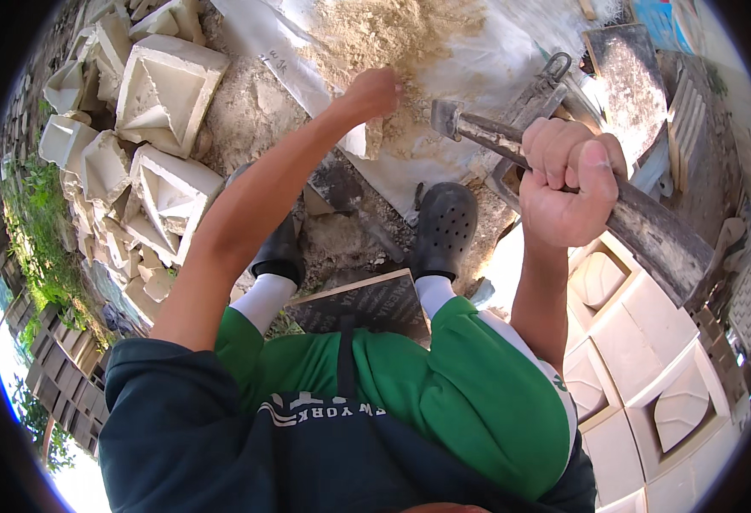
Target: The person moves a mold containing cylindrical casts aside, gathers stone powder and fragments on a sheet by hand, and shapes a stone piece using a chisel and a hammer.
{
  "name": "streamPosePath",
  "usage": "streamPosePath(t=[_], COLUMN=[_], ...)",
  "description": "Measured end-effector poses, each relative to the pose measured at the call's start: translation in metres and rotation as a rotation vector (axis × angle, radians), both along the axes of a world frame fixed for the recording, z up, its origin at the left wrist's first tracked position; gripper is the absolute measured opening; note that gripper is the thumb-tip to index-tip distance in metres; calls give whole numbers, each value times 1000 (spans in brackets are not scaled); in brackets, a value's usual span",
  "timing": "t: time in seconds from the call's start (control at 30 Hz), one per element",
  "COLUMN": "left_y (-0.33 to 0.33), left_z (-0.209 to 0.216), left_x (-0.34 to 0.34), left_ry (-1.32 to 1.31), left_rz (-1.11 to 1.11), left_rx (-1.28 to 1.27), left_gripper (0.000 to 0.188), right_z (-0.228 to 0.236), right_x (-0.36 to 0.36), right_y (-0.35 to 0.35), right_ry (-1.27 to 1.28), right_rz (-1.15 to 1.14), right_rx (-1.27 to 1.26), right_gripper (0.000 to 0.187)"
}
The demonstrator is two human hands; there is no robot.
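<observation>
My right hand [568, 175] is wrapped round the dark, worn wooden handle of a hammer [662, 244]. Its small metal head points left, held above the ground toward my left hand. My left hand [374, 94] is closed at the top of a pale chunk of cast stone [367, 139]; its fingertips are hidden. The chunk stands at the edge of a white sheet [470, 51]. Just beyond my left hand, a heap of tan crumbs and powder [375, 34] covers part of that sheet.
Broken cream cast blocks [170, 94] with recessed faces are piled at the left. Whole cream blocks [623, 342] are stacked at the lower right. Dark weathered boards [628, 81] and a metal tool [534, 98] lie at the right. My black clogs [446, 229] flank a dark board [363, 306].
</observation>
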State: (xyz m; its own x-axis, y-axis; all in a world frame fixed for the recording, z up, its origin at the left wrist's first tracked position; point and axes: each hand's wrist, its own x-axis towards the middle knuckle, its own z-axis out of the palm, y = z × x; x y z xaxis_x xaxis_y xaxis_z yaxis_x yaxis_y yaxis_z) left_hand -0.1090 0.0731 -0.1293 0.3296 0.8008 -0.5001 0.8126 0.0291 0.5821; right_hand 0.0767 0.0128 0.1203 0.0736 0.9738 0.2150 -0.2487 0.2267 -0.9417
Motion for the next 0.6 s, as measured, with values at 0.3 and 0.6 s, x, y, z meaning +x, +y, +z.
streamPosePath(t=[0.3,0.6], left_y=[-28,-14], left_z=[36,49], left_x=[31,15], left_ry=[63,3], left_rz=[-28,-114], left_rx=[158,109], left_gripper=[23,33], right_z=[-10,-20], right_x=[23,17], right_y=[-4,-5], right_ry=[-27,8], right_rz=[-109,-56], right_rx=[9,-71], right_gripper=[30,29])
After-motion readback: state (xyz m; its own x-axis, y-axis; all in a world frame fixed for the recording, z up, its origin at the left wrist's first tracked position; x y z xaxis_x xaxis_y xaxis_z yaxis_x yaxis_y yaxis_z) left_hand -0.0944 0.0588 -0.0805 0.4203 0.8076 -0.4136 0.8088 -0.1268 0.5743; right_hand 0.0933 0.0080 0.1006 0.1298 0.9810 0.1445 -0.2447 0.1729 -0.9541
